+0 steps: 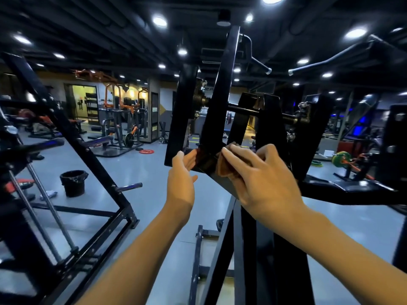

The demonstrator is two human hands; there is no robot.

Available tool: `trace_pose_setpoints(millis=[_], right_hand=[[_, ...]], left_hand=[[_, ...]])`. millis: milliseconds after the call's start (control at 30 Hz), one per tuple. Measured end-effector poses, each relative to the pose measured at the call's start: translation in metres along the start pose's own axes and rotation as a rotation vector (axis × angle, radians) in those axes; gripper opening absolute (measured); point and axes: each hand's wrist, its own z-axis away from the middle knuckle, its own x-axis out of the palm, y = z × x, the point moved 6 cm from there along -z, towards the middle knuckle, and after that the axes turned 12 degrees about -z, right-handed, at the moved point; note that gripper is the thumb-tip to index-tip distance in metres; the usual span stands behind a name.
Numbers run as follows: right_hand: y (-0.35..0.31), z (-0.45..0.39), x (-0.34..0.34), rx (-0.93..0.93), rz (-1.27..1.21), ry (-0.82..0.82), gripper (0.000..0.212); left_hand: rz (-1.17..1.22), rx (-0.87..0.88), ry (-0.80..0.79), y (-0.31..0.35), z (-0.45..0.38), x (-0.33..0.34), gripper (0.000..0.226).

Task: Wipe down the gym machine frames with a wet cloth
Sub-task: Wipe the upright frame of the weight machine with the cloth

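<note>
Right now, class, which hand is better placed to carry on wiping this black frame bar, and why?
The right hand: its fingers already press the brown cloth against the black frame bar. The left hand holds no cloth; it only rests open against the bar's other side.

A crumpled brown cloth [229,167] lies pressed against the black frame [218,102].
</note>
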Motion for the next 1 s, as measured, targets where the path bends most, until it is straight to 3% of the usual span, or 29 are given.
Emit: trace_pose_setpoints(millis=[133,300,500,600,767,1000], right_hand=[[-0.007,-0.035,0.009,0.041,0.024,0.035,0.049],[-0.006,-0.041,0.024,0.077,0.041,-0.063,0.052],[0.049,0.043,-0.023,0.128,-0.129,-0.045,0.045],[0.067,0.026,-0.014,0.12,-0.168,-0.075,0.045],[0.11,-0.023,0.008,0.262,-0.2,-0.107,0.043],[0.078,0.068,-0.021,0.144,-0.691,0.022,0.045]], left_hand=[[-0.033,0.05,-0.001,0.004,0.004,0.003,0.046],[-0.149,0.147,0.111,0.01,0.007,0.005,0.036],[-0.588,0.551,0.339,0.023,0.012,0.014,0.034],[-0.749,0.666,0.29,0.03,0.007,0.024,0.037],[-0.879,0.783,0.248,0.049,0.007,0.031,0.042],[-1.03,1.023,0.174,0.057,0.008,0.064,0.039]])
